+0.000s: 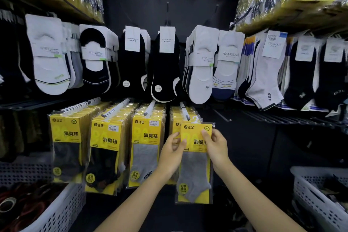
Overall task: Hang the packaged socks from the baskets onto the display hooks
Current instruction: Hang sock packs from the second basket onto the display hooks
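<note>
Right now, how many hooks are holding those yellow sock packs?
4, in the lower row: leftmost hook, second hook, third hook, rightmost hook above the held pack. Others may be hidden.

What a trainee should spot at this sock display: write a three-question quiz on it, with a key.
1. True or false: the left hand is off the yellow pack.
2. The sock in that pack is: A black, B grey, C red.
3. Fill in: counting from the left the hooks that bear yellow packs, the pack is held at the ____ hook.
Key: 1 false, the left hand and the right hand both pinch it; 2 B; 3 fourth.
</note>
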Tool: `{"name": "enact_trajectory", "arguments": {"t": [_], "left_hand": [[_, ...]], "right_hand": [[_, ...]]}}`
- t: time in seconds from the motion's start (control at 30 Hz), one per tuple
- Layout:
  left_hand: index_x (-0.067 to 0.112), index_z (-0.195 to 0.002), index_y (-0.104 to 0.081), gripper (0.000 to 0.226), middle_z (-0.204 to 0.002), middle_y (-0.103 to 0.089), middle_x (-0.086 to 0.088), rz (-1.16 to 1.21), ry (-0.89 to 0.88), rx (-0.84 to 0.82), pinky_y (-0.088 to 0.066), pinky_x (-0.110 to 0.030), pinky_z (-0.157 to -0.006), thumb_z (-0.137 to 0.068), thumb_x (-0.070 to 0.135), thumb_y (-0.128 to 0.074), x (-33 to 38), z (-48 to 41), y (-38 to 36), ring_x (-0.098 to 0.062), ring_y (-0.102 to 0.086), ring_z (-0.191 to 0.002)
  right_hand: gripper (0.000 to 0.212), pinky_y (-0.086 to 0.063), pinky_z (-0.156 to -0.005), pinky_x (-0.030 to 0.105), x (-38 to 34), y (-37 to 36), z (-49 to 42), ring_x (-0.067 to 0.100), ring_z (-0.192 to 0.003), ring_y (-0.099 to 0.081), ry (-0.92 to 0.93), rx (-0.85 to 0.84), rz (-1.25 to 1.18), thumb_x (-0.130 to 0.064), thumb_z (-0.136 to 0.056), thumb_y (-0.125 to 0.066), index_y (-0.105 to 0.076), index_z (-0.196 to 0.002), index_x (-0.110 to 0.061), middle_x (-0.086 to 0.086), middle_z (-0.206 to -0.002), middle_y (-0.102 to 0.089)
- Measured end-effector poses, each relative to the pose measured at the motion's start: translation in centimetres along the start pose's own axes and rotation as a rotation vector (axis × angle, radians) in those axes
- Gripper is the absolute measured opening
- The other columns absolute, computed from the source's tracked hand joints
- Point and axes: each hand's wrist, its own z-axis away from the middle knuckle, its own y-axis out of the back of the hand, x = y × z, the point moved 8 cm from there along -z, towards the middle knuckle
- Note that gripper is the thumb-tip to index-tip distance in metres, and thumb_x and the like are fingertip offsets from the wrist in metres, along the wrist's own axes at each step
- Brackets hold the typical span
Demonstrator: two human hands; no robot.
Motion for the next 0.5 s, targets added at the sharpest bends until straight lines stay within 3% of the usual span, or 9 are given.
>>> {"name": "enact_trajectory", "arguments": {"t": [0.07,0.2,0.37,0.5], "left_hand": [[0.022,-0.141,-0.038,0.049,-0.109,-0.054,0.017,0.026,0.014,0.027,-0.042,-0.005,-0.062,-0.095,0.031,-0.053,-0.3,-0.1,0.5,0.013,-0.049,-0.085],[0.021,-0.145,-0.031,0.057,-0.138,-0.048,0.003,0.069,0.025,0.056,-0.043,-0.006,-0.069,-0.095,0.030,-0.055,-1.0,-0.2,1.3,0.004,-0.051,-0.098],[0.025,-0.147,-0.026,0.057,-0.148,-0.036,0.005,0.019,-0.006,0.042,-0.038,-0.016,-0.087,-0.096,0.034,-0.050,-1.7,-0.8,1.5,-0.006,-0.041,-0.121],[0.026,-0.148,-0.024,0.060,-0.152,-0.027,0.005,-0.035,-0.007,0.015,-0.037,-0.026,-0.099,-0.095,0.038,-0.050,-2.6,-1.2,1.3,-0.013,-0.036,-0.133]], "right_hand": [[0.005,-0.056,-0.076,0.028,-0.2,-0.9,-0.6,0.012,-0.087,-0.067,0.027,-0.045,0.029,-0.018,-0.094,-0.059,-0.061,-0.091,-0.021,0.001,-0.094,-0.069],[0.004,-0.057,-0.076,0.030,0.8,-2.4,-1.3,0.013,-0.087,-0.068,-0.014,-0.081,0.054,-0.018,-0.094,-0.059,-0.063,-0.092,-0.018,0.003,-0.095,-0.071],[0.014,-0.057,-0.075,0.030,2.3,-2.6,-2.2,0.016,-0.088,-0.068,-0.037,-0.007,0.113,-0.023,-0.094,-0.060,-0.064,-0.101,-0.011,0.003,-0.094,-0.070],[0.024,-0.047,-0.064,0.019,3.6,-1.5,-2.8,0.011,-0.080,-0.061,-0.080,0.112,0.162,-0.035,-0.085,-0.070,-0.061,-0.092,-0.015,-0.004,-0.085,-0.062]]}}
